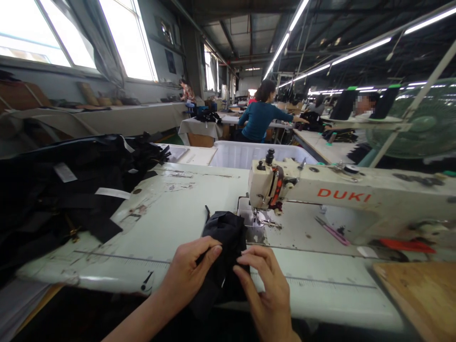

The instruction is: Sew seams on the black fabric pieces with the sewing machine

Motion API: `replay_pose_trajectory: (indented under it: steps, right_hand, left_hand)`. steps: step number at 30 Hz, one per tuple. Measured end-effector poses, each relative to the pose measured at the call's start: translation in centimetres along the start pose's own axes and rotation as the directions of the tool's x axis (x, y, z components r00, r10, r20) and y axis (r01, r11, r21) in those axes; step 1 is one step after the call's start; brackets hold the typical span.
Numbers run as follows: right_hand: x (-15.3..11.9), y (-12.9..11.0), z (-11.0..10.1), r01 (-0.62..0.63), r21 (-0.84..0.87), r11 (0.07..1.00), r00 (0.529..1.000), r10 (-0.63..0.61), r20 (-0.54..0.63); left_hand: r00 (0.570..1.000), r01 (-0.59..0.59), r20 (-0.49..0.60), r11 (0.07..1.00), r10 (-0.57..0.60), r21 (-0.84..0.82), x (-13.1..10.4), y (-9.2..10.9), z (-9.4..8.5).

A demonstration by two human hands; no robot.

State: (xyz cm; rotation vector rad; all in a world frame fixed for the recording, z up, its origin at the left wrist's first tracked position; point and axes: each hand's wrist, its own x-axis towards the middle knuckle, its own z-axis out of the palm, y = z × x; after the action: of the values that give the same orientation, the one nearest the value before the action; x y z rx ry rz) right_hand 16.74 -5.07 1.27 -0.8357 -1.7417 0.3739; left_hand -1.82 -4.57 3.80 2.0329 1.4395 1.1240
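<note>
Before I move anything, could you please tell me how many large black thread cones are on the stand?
2: the left cone on the stand, and the right cone nearer the slanted pole. Others may be hidden behind them.

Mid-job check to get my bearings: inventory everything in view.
Cloth piece: one, black, front centre
Cloth heap: one, black, white tags, left
Table: one, pale green, centre
Sewing machine: one, off-white, right
Snips or tweezers: one, pink, below machine arm
Strip: one, red, right
Board: one, brown, lower right
Tub: one, whitish, behind table
Thread cones: two, black, upper right
Fan: one, green, far right
Windows: at least three, white, left
Lights: several, white, ceiling
Far tables: several, pale, background
People: at least four, mixed clothing, background
Left hand: one, bare, pinching cloth piece
Right hand: one, bare, at its edge
</note>
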Motion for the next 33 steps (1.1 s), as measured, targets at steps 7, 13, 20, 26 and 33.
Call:
replay_pose_trajectory:
  steps: [7,13,20,26,33]
  right_hand:
    - [0.3,0.1,-0.1,-0.143,0.06,0.988,0.987,0.138,0.083]
    - [0.6,-0.3,-0.3,-0.327,0.185,0.927,0.935,0.289,0.204]
    - [1.1,-0.3,-0.2,-0.403,0.226,0.887,0.9,0.339,0.275]
    - [1.4,-0.5,-0.1,-0.403,0.203,0.892,0.9,0.347,0.264]
    - [1.1,-1.2,-0.2,-0.112,0.139,0.984,0.984,0.091,0.152]
  left_hand:
    - [0.998,-0.061,-0.012,0.998,0.062,0.035,-0.3,-0.2,0.3]
    - [0.998,-0.057,0.034,0.998,0.056,0.021,-0.6,-0.3,0.3]
    - [0.995,-0.07,0.07,0.998,0.07,-0.006,-0.8,0.0,0.1]
    - [0.988,-0.094,0.119,0.995,0.097,-0.028,-1.0,-0.3,-0.1]
    - [0.99,-0.103,0.094,0.995,0.103,-0.011,-0.9,0.0,-0.1]
